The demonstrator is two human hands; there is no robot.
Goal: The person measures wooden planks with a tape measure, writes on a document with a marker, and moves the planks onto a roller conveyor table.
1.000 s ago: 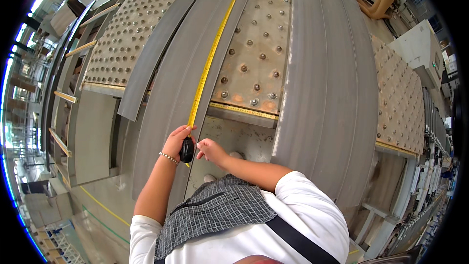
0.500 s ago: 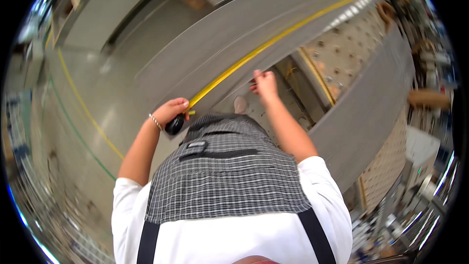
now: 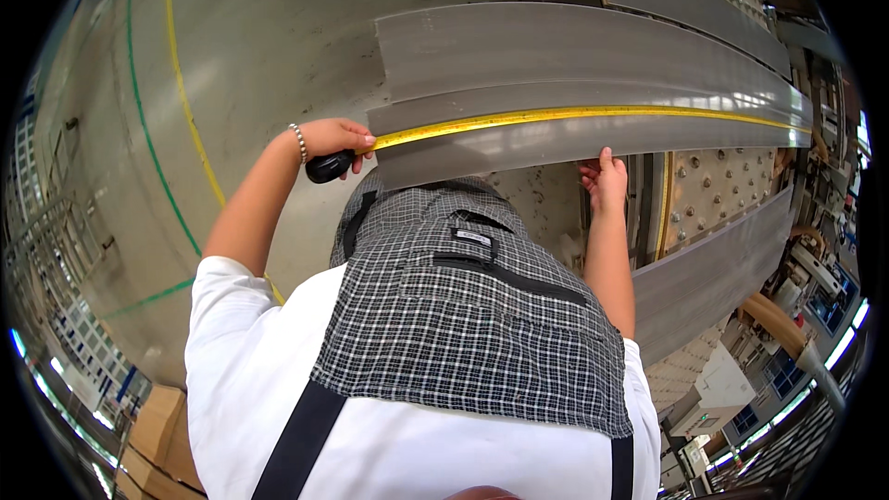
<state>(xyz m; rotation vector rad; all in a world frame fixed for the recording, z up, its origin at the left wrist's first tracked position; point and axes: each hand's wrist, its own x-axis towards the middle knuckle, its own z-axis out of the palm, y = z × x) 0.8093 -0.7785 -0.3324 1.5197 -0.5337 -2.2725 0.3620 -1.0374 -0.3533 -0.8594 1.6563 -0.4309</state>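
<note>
My left hand [image 3: 335, 141] is closed around a black tape measure [image 3: 330, 166] just off the left end of a long grey panel [image 3: 519, 146]. From it the yellow tape blade [image 3: 556, 114] runs out along the panel to its far right end. Thumb and fingers hold the blade where it leaves the case. My right hand [image 3: 607, 185] is at the panel's near edge, thumb up and fingers loosely curled apart. Nothing shows in it; whether the thumb touches the edge I cannot tell.
Another grey panel [image 3: 556, 46] lies along the far side of the measured one. On the right stand a table top with studs [image 3: 718, 190] and a further grey panel [image 3: 713, 264]. Cardboard boxes [image 3: 162, 435] are at lower left. Yellow and green lines mark the floor [image 3: 269, 74].
My view has turned, so the panel and tape now run nearly level across it. My right hand is farther right along the near edge. The left hand still holds the tape measure.
</note>
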